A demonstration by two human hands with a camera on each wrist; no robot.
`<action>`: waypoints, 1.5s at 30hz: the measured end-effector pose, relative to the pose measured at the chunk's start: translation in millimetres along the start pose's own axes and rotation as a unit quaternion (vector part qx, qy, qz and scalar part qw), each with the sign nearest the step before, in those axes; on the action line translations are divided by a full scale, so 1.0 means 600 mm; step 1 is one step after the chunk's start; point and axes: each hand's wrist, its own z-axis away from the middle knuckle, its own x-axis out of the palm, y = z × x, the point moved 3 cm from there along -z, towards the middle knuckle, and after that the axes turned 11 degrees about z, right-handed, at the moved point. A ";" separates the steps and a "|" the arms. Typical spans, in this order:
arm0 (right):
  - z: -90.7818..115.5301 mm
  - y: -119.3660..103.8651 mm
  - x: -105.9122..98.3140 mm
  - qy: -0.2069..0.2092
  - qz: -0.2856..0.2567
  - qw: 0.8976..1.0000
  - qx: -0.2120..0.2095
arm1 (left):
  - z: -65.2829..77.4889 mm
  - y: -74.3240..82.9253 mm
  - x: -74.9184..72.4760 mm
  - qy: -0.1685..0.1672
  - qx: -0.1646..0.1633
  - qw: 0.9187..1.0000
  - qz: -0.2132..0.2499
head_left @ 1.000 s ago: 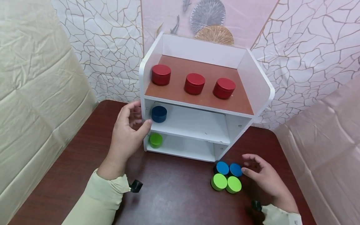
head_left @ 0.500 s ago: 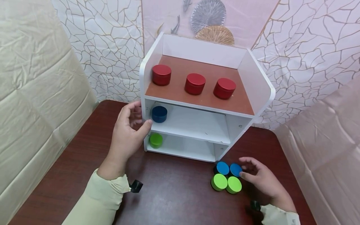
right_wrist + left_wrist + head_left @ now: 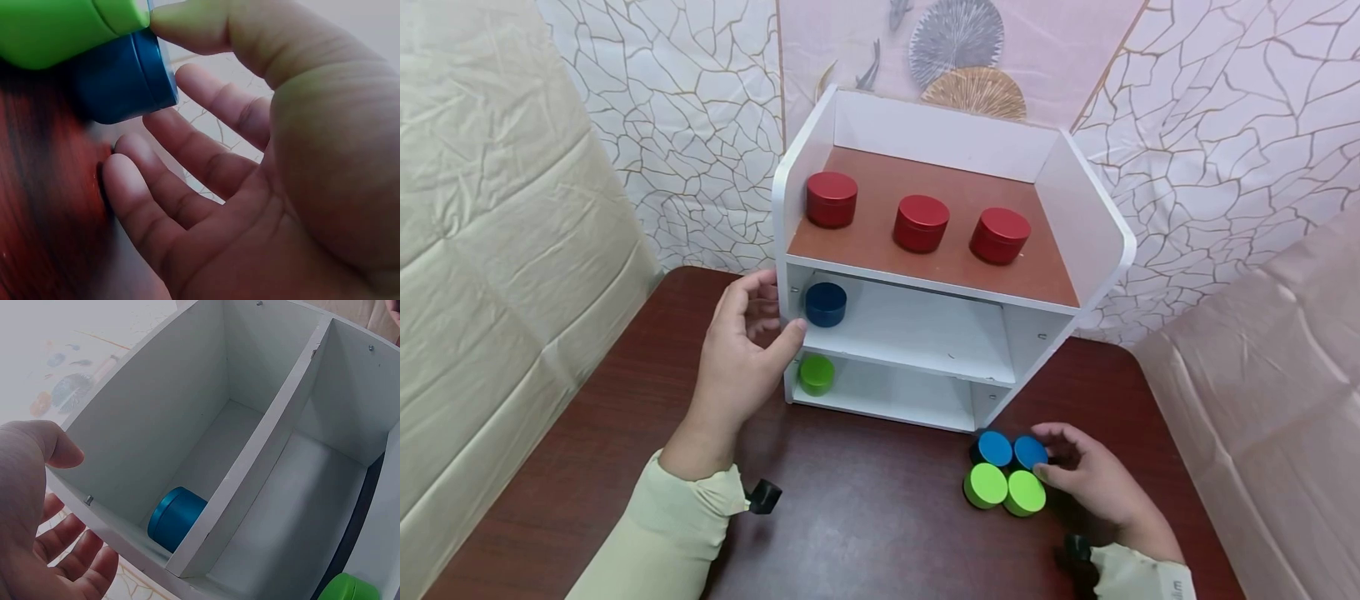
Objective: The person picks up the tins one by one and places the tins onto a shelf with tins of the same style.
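A small white shelf unit (image 3: pixel 895 333) stands on the table. My left hand (image 3: pixel 741 342) holds its left side panel, thumb at the front edge and fingers along the outside. Close to that thumb, a dark blue round tin (image 3: pixel 825 305) sits on the middle shelf, with a green tin (image 3: pixel 816 375) below it. My right hand (image 3: pixel 1097 479) is beside a blue tin (image 3: pixel 1030 452) on the table, its thumb and fingers spread at either side. In the right wrist view, the thumb tip (image 3: pixel 165 22) is right at a green tin's edge (image 3: pixel 69 28).
Another blue tin (image 3: pixel 994 448) and two lime green tins (image 3: pixel 986 486) stand grouped with the blue one, before the shelf's right corner. On the brown top board (image 3: pixel 865 250) are three red tins (image 3: pixel 921 223). Patterned cloth (image 3: pixel 700 108) hangs behind.
My right hand has moved slightly left, bringing thumb and fingers closer around the right-hand blue tin. The left hand stays at the shelf's side, and the tins have not moved.
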 end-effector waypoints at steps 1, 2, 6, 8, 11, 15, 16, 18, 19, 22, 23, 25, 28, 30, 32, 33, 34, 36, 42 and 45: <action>0.000 0.001 0.001 -0.001 -0.002 1.000 0.000 | 0.000 0.000 0.000 -0.001 0.000 1.000 0.000; 0.000 0.003 0.001 -0.003 -0.005 1.000 -0.001 | 0.000 0.000 0.000 -0.001 0.000 1.000 0.000; -0.001 0.008 0.003 -0.008 -0.016 1.000 -0.007 | 0.000 0.001 0.000 0.000 0.001 1.000 0.001; -0.002 0.009 0.004 -0.010 -0.017 1.000 -0.011 | 0.000 0.001 0.000 0.001 0.002 1.000 0.001; -0.002 0.009 0.004 -0.014 -0.017 1.000 -0.017 | 0.000 0.000 0.000 0.001 0.003 1.000 0.000; -0.001 0.009 0.005 -0.020 -0.021 0.999 -0.020 | 0.001 0.000 0.000 0.000 0.002 1.000 -0.005; -0.001 0.009 0.005 -0.021 -0.022 0.999 -0.020 | 0.001 0.000 0.000 0.000 0.002 1.000 -0.006; -0.001 0.008 0.005 -0.024 -0.023 0.999 -0.017 | 0.001 -0.001 0.000 0.001 0.003 1.000 -0.008; 0.000 0.008 0.005 -0.026 -0.023 0.999 -0.015 | 0.001 -0.001 0.000 0.001 0.003 1.000 -0.009; 0.000 0.007 0.005 -0.032 -0.018 0.999 -0.012 | 0.001 -0.001 -0.001 0.001 0.004 1.000 -0.011; 0.001 0.006 0.005 -0.034 -0.016 0.999 -0.010 | 0.002 -0.001 -0.001 0.001 0.004 1.000 -0.011; 0.000 0.007 0.006 -0.036 -0.012 0.999 -0.009 | 0.002 0.000 -0.001 0.000 0.003 1.000 -0.008; 0.000 0.007 0.006 -0.037 -0.011 0.999 -0.007 | 0.001 0.001 0.000 0.000 0.003 1.000 -0.004; 0.000 0.008 0.007 -0.037 -0.011 0.999 -0.007 | 0.001 0.002 0.000 0.000 0.003 1.000 -0.002; -0.001 0.008 0.007 -0.038 -0.014 0.999 -0.008 | 0.001 0.002 0.000 0.000 0.003 1.000 -0.001; -0.001 0.007 0.008 -0.038 -0.016 0.999 -0.007 | 0.002 0.002 0.000 0.000 0.003 1.000 -0.001; -0.001 0.007 0.008 -0.039 -0.019 0.999 -0.008 | 0.002 0.002 0.000 0.000 0.002 1.000 0.000; -0.001 0.006 0.009 -0.040 -0.021 0.999 -0.008 | 0.002 0.002 0.000 0.000 0.003 1.000 0.001; -0.004 0.006 0.010 -0.037 -0.010 0.999 -0.009 | 0.001 0.001 0.001 0.001 0.005 1.000 0.000; -0.006 0.007 0.011 -0.038 0.002 0.999 -0.009 | 0.001 0.000 0.001 0.002 0.006 1.000 0.001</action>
